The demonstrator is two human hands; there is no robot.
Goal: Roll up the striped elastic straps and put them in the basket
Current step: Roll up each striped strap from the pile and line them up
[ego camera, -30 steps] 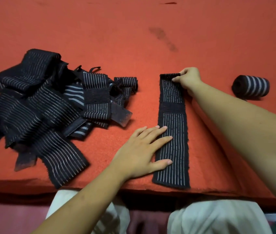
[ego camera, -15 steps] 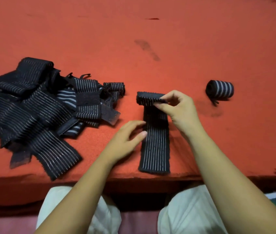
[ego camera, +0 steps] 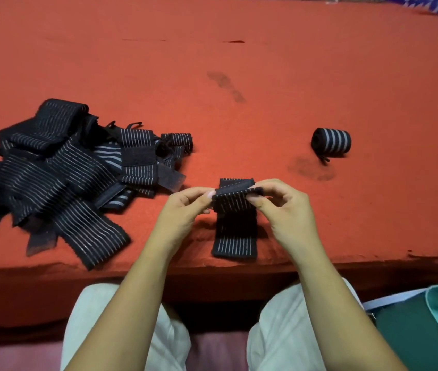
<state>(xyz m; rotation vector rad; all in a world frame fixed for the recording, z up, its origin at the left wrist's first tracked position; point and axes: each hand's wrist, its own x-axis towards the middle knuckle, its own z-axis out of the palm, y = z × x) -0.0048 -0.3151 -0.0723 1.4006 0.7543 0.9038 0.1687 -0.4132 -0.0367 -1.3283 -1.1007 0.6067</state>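
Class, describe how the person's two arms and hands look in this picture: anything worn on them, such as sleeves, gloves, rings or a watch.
Both forearms are bare as far as the frame shows them: no sleeves in view. The left hand and right hand wear no gloves. No ring, watch or bracelet shows on either. Fingernails look short and unpainted.

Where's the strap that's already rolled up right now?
In the head view, the finished black roll with grey stripes lies on the red felt tabletop, up and right of the right hand, apart from the loose strap pile at left.
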